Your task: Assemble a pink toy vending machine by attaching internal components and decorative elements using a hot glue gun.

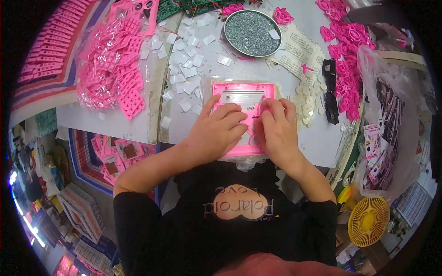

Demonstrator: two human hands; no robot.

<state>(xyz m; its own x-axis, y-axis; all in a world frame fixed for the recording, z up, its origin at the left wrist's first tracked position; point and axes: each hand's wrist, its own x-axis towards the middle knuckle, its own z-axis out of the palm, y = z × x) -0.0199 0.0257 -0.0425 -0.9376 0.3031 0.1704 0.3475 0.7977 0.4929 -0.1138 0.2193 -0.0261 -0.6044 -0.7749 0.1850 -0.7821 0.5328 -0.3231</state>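
A pink rectangular plastic casing (268,87) lies in front of me on a sheet of clear plastic, with a silvery strip near its far end and round openings nearer to me. My left hand (221,131) rests over its left side: one finger reaches past the left wall while the others bend inward over the middle. On the right side, my right hand (279,131) has its fingers bent and drawn together inside the casing, beside a pink part. What its fingertips pinch is mostly hidden.
Small white squares (188,72) are scattered left of a round tin of screws (252,33). White discs (304,103), black parts (330,92) and pink mouldings (345,69) lie to the right. A bag of pink keypads (113,64) sits left; a yellow fan (368,221) stands lower right.
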